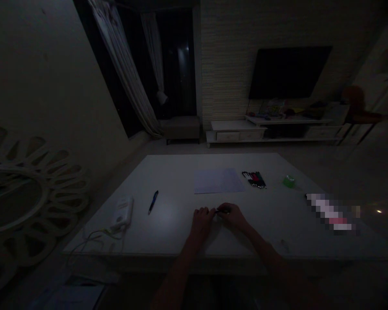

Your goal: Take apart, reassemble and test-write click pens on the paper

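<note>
Both my hands are close together over the near middle of a white table (174,172) in a dim room. My right hand (232,215) is closed around a small dark object (225,211), slim like a pen. Its left end reaches my left hand (203,218), whose fingers are bent and meet it at the fingertips. Just beyond my hands lies a pale sheet of paper (218,181). A blue pen (153,202) rests to the left. Right of the paper sits a row of several dark pens (254,179), with something red among them.
A green round container (289,181) stands on the right, before a blurred-out object (330,213). At the left edge is a white power strip (123,212) with cables. A mirror frame (45,193), a television (289,72) and a low cabinet (233,131) lie beyond the table.
</note>
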The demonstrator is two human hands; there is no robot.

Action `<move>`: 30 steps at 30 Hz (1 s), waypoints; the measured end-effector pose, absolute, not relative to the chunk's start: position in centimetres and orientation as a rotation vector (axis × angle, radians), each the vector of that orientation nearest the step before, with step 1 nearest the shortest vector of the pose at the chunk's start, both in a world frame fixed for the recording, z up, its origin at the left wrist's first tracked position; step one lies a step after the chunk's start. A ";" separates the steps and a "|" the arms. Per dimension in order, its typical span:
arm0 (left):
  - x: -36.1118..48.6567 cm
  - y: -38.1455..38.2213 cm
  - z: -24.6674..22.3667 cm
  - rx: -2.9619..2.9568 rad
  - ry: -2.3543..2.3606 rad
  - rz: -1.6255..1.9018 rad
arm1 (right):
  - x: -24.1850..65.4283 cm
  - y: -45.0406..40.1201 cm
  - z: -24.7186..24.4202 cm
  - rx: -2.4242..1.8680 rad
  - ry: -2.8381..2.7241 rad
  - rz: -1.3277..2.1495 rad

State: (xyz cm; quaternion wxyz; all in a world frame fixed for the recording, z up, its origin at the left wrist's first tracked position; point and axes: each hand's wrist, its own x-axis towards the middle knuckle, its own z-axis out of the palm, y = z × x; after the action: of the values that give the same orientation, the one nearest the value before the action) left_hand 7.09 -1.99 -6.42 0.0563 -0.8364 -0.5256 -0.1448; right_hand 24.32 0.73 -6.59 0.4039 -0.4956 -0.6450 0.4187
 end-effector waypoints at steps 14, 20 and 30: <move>7.0 -2.2 -6.0 -2.525 -1.653 -0.436 | 24.4 0.7 -6.1 -1.386 -1.589 1.115; 7.1 -2.3 -5.9 -2.488 -1.653 -0.408 | 25.9 1.1 -6.3 -1.302 -1.510 1.023; 7.2 -2.1 -5.8 -2.460 -1.713 -0.301 | 31.7 1.7 -7.0 -1.404 -1.440 0.896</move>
State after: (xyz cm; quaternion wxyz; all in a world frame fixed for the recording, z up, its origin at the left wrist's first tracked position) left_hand 7.23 -2.06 -5.82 0.0643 -0.8149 -0.5673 -0.0997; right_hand 31.73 1.69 -6.99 0.4527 -0.5687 -0.5832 0.3626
